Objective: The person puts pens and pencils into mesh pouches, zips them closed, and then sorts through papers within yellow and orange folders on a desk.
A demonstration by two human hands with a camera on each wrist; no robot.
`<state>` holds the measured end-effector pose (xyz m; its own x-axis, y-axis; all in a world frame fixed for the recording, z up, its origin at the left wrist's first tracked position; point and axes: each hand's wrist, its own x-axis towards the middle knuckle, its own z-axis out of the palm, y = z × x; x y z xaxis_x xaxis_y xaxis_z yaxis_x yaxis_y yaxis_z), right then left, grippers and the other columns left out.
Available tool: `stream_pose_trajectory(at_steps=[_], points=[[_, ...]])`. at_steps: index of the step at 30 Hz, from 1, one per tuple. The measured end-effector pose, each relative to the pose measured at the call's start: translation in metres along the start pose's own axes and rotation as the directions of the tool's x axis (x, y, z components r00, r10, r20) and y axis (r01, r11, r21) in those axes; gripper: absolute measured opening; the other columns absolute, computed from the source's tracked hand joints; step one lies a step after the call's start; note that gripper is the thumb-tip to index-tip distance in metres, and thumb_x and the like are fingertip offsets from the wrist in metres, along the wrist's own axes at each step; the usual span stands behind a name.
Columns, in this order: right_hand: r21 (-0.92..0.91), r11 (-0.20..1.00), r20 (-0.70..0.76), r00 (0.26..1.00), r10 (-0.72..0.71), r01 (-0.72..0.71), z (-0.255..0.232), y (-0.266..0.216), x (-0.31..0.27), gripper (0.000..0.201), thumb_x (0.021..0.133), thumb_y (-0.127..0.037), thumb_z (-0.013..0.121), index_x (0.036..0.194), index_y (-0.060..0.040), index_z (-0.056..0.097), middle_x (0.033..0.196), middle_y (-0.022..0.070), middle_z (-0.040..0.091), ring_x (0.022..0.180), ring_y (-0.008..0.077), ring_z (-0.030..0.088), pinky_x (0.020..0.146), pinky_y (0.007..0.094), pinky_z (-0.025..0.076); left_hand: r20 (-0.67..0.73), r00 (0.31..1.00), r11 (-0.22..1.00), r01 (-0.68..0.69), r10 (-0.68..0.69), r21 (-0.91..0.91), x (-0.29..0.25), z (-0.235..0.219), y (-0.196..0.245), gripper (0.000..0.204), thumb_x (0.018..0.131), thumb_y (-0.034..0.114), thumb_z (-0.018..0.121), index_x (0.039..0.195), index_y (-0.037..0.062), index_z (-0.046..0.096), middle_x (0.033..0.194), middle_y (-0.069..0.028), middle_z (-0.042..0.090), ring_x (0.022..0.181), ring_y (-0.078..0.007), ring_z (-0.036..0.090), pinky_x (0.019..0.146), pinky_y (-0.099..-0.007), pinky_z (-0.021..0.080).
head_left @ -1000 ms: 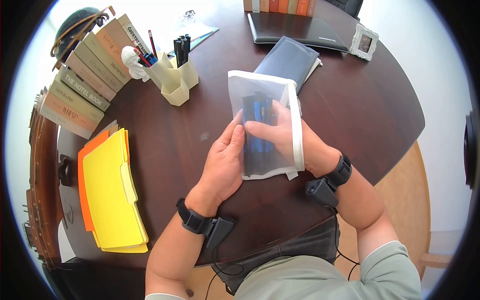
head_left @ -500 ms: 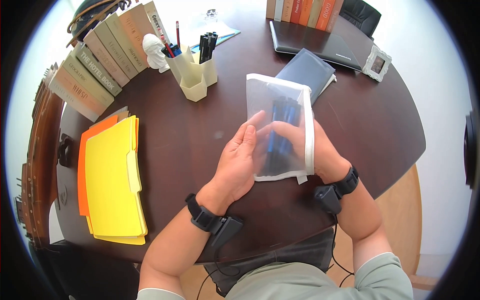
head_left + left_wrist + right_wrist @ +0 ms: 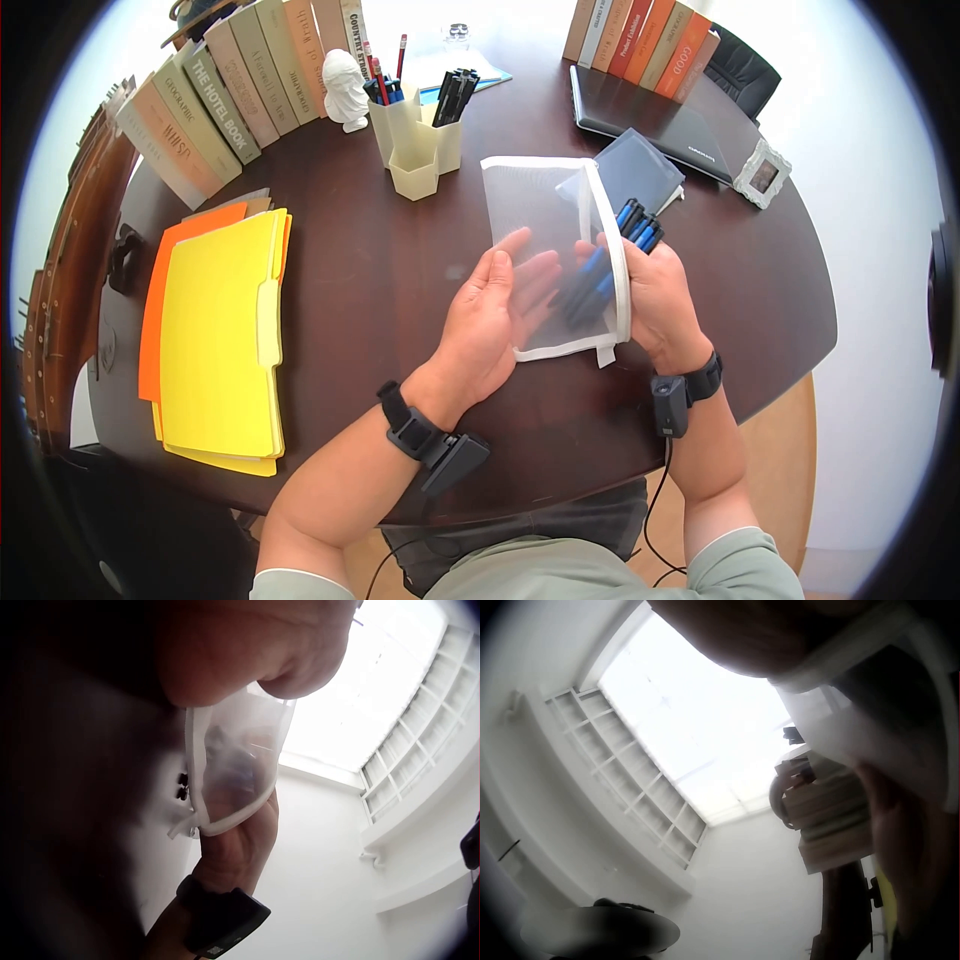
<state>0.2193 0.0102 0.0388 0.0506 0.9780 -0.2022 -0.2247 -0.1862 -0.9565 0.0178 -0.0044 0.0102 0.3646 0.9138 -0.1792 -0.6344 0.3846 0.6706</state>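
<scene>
A see-through mesh pouch [image 3: 535, 205] with white edging stands tilted in front of the person. The left hand [image 3: 485, 330] grips its left side, thumb in front and fingers showing through the mesh. At the pouch's right edge, the right hand [image 3: 668, 310] holds a bundle of blue and black pens [image 3: 642, 228]; their upper ends stick out past the white edge and their lower parts show through the mesh. In the left wrist view, the pouch [image 3: 259, 731] hangs below the left hand [image 3: 255, 649]. The right wrist view shows the pouch [image 3: 832, 739] beside the right hand [image 3: 742, 634].
Behind the pouch lie a dark blue pouch [image 3: 640, 170], a laptop [image 3: 650, 130] and a picture frame [image 3: 764, 175]. A pen holder [image 3: 415, 170], a white bust [image 3: 346, 92] and books [image 3: 215, 105] stand back left. Yellow folders [image 3: 220, 340] lie at left.
The right hand has shifted right with the pens, whose upper ends now stand outside the pouch's white edge; before, they were seen through the mesh. The left hand still grips the pouch. The head view has shifted.
</scene>
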Motion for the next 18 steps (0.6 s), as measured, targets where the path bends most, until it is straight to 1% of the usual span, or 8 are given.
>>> stream_pose_trajectory(at_steps=[3, 6, 9, 12, 15, 17, 18], points=[[0.162, 0.984, -0.036, 0.997, -0.070, 0.075, 0.007, 0.001, -0.001, 0.018, 0.103, -0.013, 0.063, 0.112, 0.0028, 0.067, 0.099, 0.0085, 0.073, 0.085, 0.0128, 0.070, 0.071, 0.0273, 0.055, 0.001, 1.000, 1.000, 0.022, -0.022, -0.009, -0.002, 0.000, 0.002, 0.049, 0.116, 0.035, 0.031, 0.158, 0.0096, 0.035, 0.151, -0.0175, 0.050, 0.142, -0.0301, 0.048, 0.121, -0.0492, 0.038], [0.143, 0.988, -0.018, 0.998, -0.056, 0.058, 0.008, -0.001, -0.004, 0.019, 0.103, -0.012, 0.063, 0.113, 0.0037, 0.066, 0.100, 0.0106, 0.073, 0.087, 0.0147, 0.070, 0.074, 0.0287, 0.057, 0.021, 0.999, 0.999, 0.039, -0.039, -0.004, 0.000, -0.003, 0.001, 0.050, 0.115, 0.035, 0.034, 0.157, 0.0086, 0.035, 0.149, -0.0171, 0.051, 0.142, -0.0307, 0.048, 0.120, -0.0495, 0.038], [0.128, 0.992, -0.007, 1.000, 0.000, 0.001, 0.012, -0.004, -0.008, 0.020, 0.103, -0.012, 0.063, 0.114, 0.0045, 0.066, 0.102, 0.0123, 0.073, 0.090, 0.0174, 0.071, 0.077, 0.0308, 0.058, 0.049, 0.996, 0.997, 0.069, -0.068, -0.020, 0.000, -0.005, 0.002, 0.052, 0.115, 0.037, 0.037, 0.158, 0.0074, 0.034, 0.149, -0.0176, 0.052, 0.141, -0.0311, 0.049, 0.120, -0.0493, 0.038], [0.125, 0.991, 0.011, 0.999, -0.040, 0.038, 0.015, -0.006, -0.013, 0.020, 0.104, -0.012, 0.062, 0.113, 0.0050, 0.065, 0.103, 0.0138, 0.073, 0.093, 0.0202, 0.072, 0.080, 0.0333, 0.060, 0.099, 0.991, 0.994, 0.094, -0.088, -0.053, 0.002, -0.008, 0.002, 0.057, 0.113, 0.040, 0.040, 0.159, 0.0066, 0.031, 0.150, -0.0196, 0.051, 0.141, -0.0314, 0.049, 0.119, -0.0492, 0.038], [0.165, 0.985, 0.021, 0.998, -0.058, 0.054, 0.013, -0.004, -0.014, 0.020, 0.104, -0.013, 0.062, 0.114, 0.0041, 0.065, 0.104, 0.0121, 0.072, 0.094, 0.0206, 0.072, 0.080, 0.0340, 0.060, 0.168, 0.981, 0.993, 0.107, -0.096, -0.057, 0.004, -0.013, 0.004, 0.063, 0.112, 0.043, 0.043, 0.161, 0.0073, 0.026, 0.151, -0.0221, 0.050, 0.141, -0.0316, 0.049, 0.120, -0.0486, 0.038], [0.161, 0.984, 0.014, 0.997, -0.073, 0.070, 0.015, -0.004, -0.016, 0.020, 0.104, -0.013, 0.062, 0.114, 0.0035, 0.065, 0.104, 0.0105, 0.071, 0.093, 0.0206, 0.072, 0.080, 0.0340, 0.060, 0.208, 0.971, 0.991, 0.130, -0.119, -0.042, 0.004, -0.015, 0.007, 0.068, 0.111, 0.045, 0.045, 0.162, 0.0081, 0.021, 0.152, -0.0236, 0.049, 0.141, -0.0318, 0.049, 0.120, -0.0481, 0.037], [0.160, 0.984, 0.009, 0.997, -0.080, 0.078, 0.015, -0.004, -0.016, 0.019, 0.104, -0.013, 0.061, 0.115, 0.0031, 0.065, 0.105, 0.0096, 0.070, 0.093, 0.0206, 0.072, 0.080, 0.0340, 0.060, 0.224, 0.969, 0.992, 0.118, -0.106, -0.043, 0.005, -0.015, 0.008, 0.069, 0.111, 0.046, 0.046, 0.163, 0.0089, 0.020, 0.152, -0.0236, 0.049, 0.141, -0.0319, 0.049, 0.120, -0.0481, 0.038]])
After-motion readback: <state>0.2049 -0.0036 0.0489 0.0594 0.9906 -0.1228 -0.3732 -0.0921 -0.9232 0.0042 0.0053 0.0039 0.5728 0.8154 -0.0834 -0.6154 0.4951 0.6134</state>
